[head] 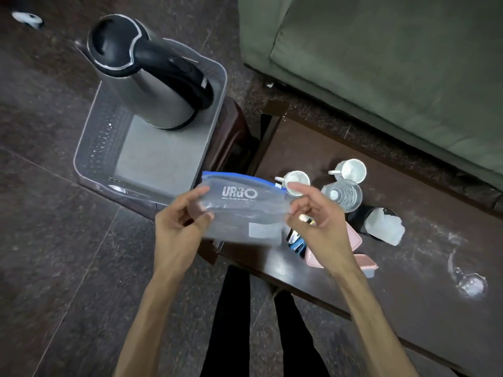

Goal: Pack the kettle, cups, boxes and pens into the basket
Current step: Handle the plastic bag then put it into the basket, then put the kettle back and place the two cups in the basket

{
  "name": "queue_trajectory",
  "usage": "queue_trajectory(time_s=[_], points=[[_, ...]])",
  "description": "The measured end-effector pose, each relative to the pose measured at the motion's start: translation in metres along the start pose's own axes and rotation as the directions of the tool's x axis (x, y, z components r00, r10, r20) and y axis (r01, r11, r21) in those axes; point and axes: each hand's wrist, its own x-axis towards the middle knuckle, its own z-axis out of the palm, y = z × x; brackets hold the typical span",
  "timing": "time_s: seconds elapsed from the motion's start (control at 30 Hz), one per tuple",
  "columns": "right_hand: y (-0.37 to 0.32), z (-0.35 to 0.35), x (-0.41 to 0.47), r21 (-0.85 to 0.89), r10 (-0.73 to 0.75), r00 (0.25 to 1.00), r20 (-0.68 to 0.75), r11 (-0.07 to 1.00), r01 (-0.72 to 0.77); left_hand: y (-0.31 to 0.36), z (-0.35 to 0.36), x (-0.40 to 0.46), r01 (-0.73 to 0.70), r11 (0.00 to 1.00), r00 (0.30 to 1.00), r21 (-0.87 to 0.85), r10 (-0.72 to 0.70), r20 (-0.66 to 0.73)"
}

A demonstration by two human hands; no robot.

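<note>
Kettle [152, 74] in basket [89, 148], dark table [408, 295]

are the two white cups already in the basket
No, both white cups stand on the dark table, while the grey basket holds only the kettle.

Dark table [340, 284] bearing cups [351, 170], boxes [356, 240]

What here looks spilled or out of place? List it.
White powdery smears streak the dark table right of the black cup, which has crumpled white paper stuffed in it. A clear glass lies tipped on its side near the table's right end.
</note>
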Motion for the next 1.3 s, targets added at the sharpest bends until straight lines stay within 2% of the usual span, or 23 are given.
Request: queue_trajectory(time_s=[0.07, 0.13, 0.3, 0.4, 0.5, 0.57, 0.63, 0.7, 0.77, 0.83, 0.9, 0.97, 1.1, 1.2, 1.3], points=[[-0.011, 0.014, 0.008, -0.134, -0.023, 0.999, 0.025, 0.991, 0.026, 0.007, -0.011, 0.01, -0.014, 0.998, 1.0, 0.066, 0.014, -0.012], [-0.021, 0.027, 0.017, -0.161, -0.032, 0.999, 0.038, 0.986, 0.038, 0.014, -0.022, 0.02, -0.028, 0.991, 0.999, 0.133, 0.032, -0.024], [-0.044, 0.066, 0.047, -0.059, -0.042, 0.994, 0.105, 0.997, 0.048, 0.034, -0.051, 0.049, -0.149, 0.962, 0.977, 0.231, 0.18, -0.118], [-0.05, 0.104, 0.069, -0.05, -0.021, 0.99, 0.142, 0.998, 0.028, 0.038, -0.073, 0.075, -0.128, 0.96, 0.964, 0.248, 0.179, -0.196], [-0.05, 0.153, 0.092, -0.057, 0.017, 0.996, 0.091, 0.998, -0.012, 0.038, -0.095, 0.107, -0.093, 0.964, 0.939, 0.25, 0.168, -0.301], [-0.05, 0.184, 0.107, -0.118, 0.058, 0.998, 0.01, 0.991, -0.056, 0.035, -0.109, 0.127, -0.08, 0.927, 0.923, 0.366, 0.207, -0.323], [-0.05, 0.21, 0.118, -0.35, 0.056, 0.998, -0.004, 0.935, -0.054, 0.028, -0.12, 0.143, -0.04, 0.843, 0.924, 0.537, 0.236, -0.302], [-0.051, 0.227, 0.124, -0.663, 0.039, 0.998, 0.047, 0.749, 0.002, 0.02, -0.124, 0.152, 0.005, 0.736, 0.942, 0.677, 0.224, -0.25], [-0.052, 0.239, 0.125, -0.809, 0.012, 0.994, 0.11, 0.581, 0.083, 0.007, -0.12, 0.155, -0.023, 0.631, 0.969, 0.775, 0.205, -0.138], [-0.052, 0.248, 0.122, -0.817, -0.09, 0.981, 0.171, 0.543, 0.192, -0.007, -0.114, 0.152, -0.08, 0.537, 0.986, 0.84, 0.166, -0.012], [-0.051, 0.252, 0.12, -0.795, -0.196, 0.95, 0.244, 0.52, 0.312, -0.019, -0.109, 0.149, -0.105, 0.487, 0.989, 0.867, 0.143, 0.04], [-0.045, 0.253, 0.121, -0.797, -0.148, 0.929, 0.338, 0.479, 0.367, -0.024, -0.107, 0.148, -0.107, 0.465, 0.985, 0.879, 0.171, 0.03], [-0.025, 0.256, 0.123, -0.832, 0.108, 0.893, 0.437, 0.425, 0.356, -0.028, -0.108, 0.154, -0.13, 0.414, 0.979, 0.901, 0.2, 0.05], [-0.016, 0.262, 0.124, -0.823, 0.091, 0.878, 0.47, 0.404, 0.399, -0.033, -0.109, 0.159, -0.149, 0.394, 0.988, 0.907, 0.103, 0.118], [-0.015, 0.265, 0.125, -0.825, 0.072, 0.888, 0.454, 0.412, 0.388, -0.033, -0.107, 0.16, -0.123, 0.341, 0.992, 0.932, 0.058, 0.11]])
